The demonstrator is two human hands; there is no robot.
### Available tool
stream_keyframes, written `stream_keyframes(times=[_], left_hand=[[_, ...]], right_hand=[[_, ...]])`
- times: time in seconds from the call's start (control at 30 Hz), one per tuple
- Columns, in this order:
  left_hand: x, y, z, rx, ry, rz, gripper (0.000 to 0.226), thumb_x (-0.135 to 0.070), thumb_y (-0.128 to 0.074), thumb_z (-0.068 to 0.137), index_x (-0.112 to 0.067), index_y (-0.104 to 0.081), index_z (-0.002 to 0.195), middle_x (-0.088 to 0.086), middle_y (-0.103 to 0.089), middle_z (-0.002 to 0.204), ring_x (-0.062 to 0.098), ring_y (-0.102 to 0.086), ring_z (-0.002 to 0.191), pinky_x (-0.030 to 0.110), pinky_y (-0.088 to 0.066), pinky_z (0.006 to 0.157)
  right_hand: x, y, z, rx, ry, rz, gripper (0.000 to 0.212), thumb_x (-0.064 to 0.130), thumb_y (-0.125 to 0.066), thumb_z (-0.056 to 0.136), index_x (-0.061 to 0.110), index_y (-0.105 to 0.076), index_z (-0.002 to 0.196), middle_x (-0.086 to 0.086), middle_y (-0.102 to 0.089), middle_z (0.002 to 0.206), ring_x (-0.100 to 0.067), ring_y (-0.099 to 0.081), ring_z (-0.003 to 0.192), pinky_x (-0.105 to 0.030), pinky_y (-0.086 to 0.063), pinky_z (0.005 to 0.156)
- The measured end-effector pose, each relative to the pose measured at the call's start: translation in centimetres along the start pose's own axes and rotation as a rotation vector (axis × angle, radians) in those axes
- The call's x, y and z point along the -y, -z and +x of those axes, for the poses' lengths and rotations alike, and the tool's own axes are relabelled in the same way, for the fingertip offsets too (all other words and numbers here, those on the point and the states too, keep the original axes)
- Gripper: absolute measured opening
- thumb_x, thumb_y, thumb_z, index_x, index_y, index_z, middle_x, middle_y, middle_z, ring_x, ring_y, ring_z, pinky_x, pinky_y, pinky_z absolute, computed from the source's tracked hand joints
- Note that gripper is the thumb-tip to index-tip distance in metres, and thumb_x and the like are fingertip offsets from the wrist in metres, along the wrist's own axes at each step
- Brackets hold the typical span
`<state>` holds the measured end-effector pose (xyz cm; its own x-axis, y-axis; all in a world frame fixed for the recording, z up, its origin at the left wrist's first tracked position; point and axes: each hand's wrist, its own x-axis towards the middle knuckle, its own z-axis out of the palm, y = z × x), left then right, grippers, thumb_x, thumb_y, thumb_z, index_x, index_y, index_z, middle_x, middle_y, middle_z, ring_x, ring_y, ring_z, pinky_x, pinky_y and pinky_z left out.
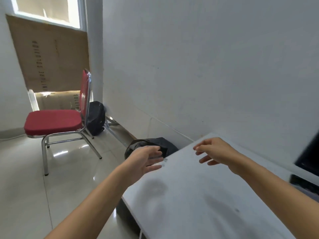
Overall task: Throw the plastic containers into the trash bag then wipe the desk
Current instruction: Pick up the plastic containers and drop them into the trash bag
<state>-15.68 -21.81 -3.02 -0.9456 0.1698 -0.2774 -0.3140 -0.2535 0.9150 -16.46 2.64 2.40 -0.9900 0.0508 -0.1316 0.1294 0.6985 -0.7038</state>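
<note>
A black trash bag [165,144] lies on the floor just past the far left corner of the white desk [198,195]. My left hand [146,159] hovers at that corner, right in front of the bag, fingers spread and holding nothing. My right hand [215,150] floats above the desk's far edge, fingers loosely curled and apart, empty. No plastic container shows on the desk or in either hand. The bag's opening is partly hidden behind my left hand.
A red chair [55,121] with chrome legs stands on the glossy tiled floor to the left. A black backpack [95,118] leans by the wall behind it. A dark monitor [309,156] stands at the desk's right edge. White wall runs behind the desk.
</note>
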Motion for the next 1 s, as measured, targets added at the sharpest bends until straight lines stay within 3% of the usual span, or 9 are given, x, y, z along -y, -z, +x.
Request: stream_keyframes(times=[0.27,0.4,0.5,0.77,0.9,1.0], left_hand=[[1.4,-9.3,-8.8,0.252,0.003,0.156,0.030,-0.024,-0.068,0.092,-0.010,-0.072,0.119,0.010,-0.073,0.122,0.027,-0.073,0.108,0.041,-0.062,0.078],[2.0,-13.7,-11.9,0.370,-0.040,0.220,0.040,-0.031,-0.075,0.083,-0.013,-0.073,0.118,0.005,-0.076,0.119,0.022,-0.075,0.106,0.040,-0.062,0.079],[3.2,-16.4,-13.7,0.412,-0.074,0.253,0.027,-0.026,-0.068,0.093,-0.014,-0.074,0.117,0.005,-0.077,0.117,0.023,-0.074,0.108,0.041,-0.062,0.082],[9.1,-18.1,-14.3,0.230,-0.251,0.452,0.022,-0.020,-0.062,0.098,-0.018,-0.066,0.119,0.005,-0.071,0.119,0.020,-0.066,0.114,0.037,-0.051,0.092],[11.0,-17.6,-12.5,0.032,-0.319,0.589,0.028,-0.016,-0.062,0.095,-0.020,-0.061,0.123,0.003,-0.065,0.122,0.020,-0.059,0.109,0.031,-0.040,0.087],[12.0,-16.8,-10.8,-0.022,-0.273,0.652,0.038,-0.021,-0.061,0.095,-0.017,-0.056,0.133,0.006,-0.062,0.126,0.023,-0.057,0.107,0.036,-0.044,0.089]], right_hand=[[-5.2,8.3,-16.2,-0.122,-0.034,0.219,0.016,0.027,-0.063,0.092,0.018,-0.075,0.097,0.002,-0.078,0.091,-0.016,-0.077,0.075,-0.029,-0.053,0.068],[-7.8,11.0,-22.3,-0.218,-0.033,0.154,0.015,0.027,-0.061,0.094,0.018,-0.073,0.097,0.002,-0.077,0.092,-0.012,-0.075,0.073,-0.029,-0.053,0.070],[-9.8,11.9,-26.1,-0.248,-0.053,0.119,0.015,0.028,-0.060,0.096,0.019,-0.072,0.098,0.002,-0.076,0.092,-0.009,-0.074,0.071,-0.026,-0.053,0.069],[-15.5,11.5,-31.5,-0.212,-0.152,0.164,0.016,0.029,-0.060,0.096,0.019,-0.072,0.101,0.002,-0.076,0.095,-0.011,-0.076,0.071,-0.027,-0.054,0.062],[-16.7,10.9,-31.7,-0.266,-0.171,0.283,0.019,0.028,-0.059,0.097,0.017,-0.070,0.107,0.001,-0.074,0.100,-0.014,-0.076,0.069,-0.025,-0.054,0.054],[-16.4,9.3,-30.5,-0.221,-0.190,0.325,0.024,0.026,-0.056,0.099,0.013,-0.065,0.116,0.000,-0.071,0.106,-0.015,-0.074,0.062,-0.021,-0.049,0.044]])
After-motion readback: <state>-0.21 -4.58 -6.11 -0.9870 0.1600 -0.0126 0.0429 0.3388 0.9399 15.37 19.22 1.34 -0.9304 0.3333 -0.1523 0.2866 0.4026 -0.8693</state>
